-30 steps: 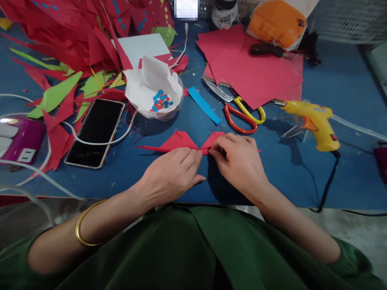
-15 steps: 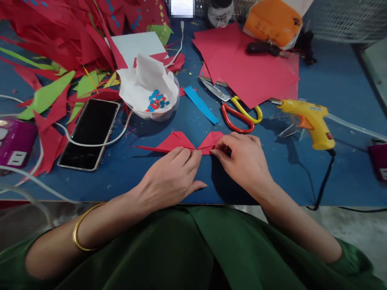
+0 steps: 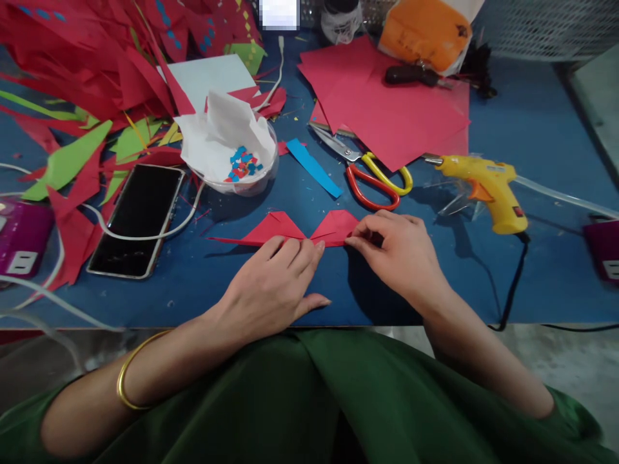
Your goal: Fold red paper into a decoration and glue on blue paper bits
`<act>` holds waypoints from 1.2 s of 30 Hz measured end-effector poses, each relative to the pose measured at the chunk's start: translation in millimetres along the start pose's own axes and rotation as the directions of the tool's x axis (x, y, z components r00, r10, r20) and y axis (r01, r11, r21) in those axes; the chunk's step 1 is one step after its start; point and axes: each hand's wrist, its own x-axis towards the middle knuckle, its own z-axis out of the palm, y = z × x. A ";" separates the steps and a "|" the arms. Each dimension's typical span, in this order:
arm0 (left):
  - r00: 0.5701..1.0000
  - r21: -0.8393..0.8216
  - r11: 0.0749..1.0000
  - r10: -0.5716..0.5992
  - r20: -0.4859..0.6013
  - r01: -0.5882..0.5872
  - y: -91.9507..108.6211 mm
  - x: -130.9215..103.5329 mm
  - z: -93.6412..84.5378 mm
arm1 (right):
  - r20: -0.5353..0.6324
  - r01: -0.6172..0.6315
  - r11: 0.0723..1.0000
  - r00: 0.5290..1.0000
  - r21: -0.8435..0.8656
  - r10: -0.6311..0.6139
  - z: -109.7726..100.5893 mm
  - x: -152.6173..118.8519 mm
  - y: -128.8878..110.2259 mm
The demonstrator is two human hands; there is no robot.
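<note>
A folded strip of red paper (image 3: 275, 227) lies on the blue table, with two pointed peaks and a thin tail to the left. My left hand (image 3: 271, 277) holds it down near the middle; its bent fingers are together and the thumb sticks out to the side. At the paper's right end, my right hand (image 3: 399, 254) pinches the lower edge between thumb and forefinger. Just beyond lie scissors (image 3: 372, 187) with red and yellow handles and a blue paper strip (image 3: 314, 167).
A paper-lined bowl (image 3: 246, 187) holds small blue and red bits. A phone (image 3: 138, 219) and cables lie left, before heaped red and green paper (image 3: 97, 71). Red sheets (image 3: 382, 96), a screwdriver (image 3: 416, 75) and a yellow glue gun (image 3: 488, 187) are on the right.
My right hand has slid slightly right along the paper's edge, showing more of the right peak. The left hand keeps its place on the paper. The whole view has shifted a little.
</note>
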 end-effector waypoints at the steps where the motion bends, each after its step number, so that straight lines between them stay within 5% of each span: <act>1: 1.000 -0.009 1.000 -0.005 -0.008 0.005 0.1 0.0 -0.1 | 0.000 -0.013 1.000 1.000 0.007 0.013 -1.2 -0.1 2.0; 21: 0.999 -0.097 0.995 -0.028 -0.043 0.023 4.7 0.4 4.6 | -0.065 -0.092 0.996 0.994 0.020 0.093 -10.4 -5.0 19.6; 30: 0.998 -0.089 0.995 -0.045 -0.035 0.042 4.6 2.0 4.7 | -0.082 -0.221 0.975 0.972 -0.012 0.219 -19.0 -12.8 39.9; 36: 0.997 -0.101 0.994 -0.051 -0.052 0.045 4.0 1.6 6.6 | -0.378 -0.157 0.951 0.925 -0.267 0.047 -22.2 -36.6 16.1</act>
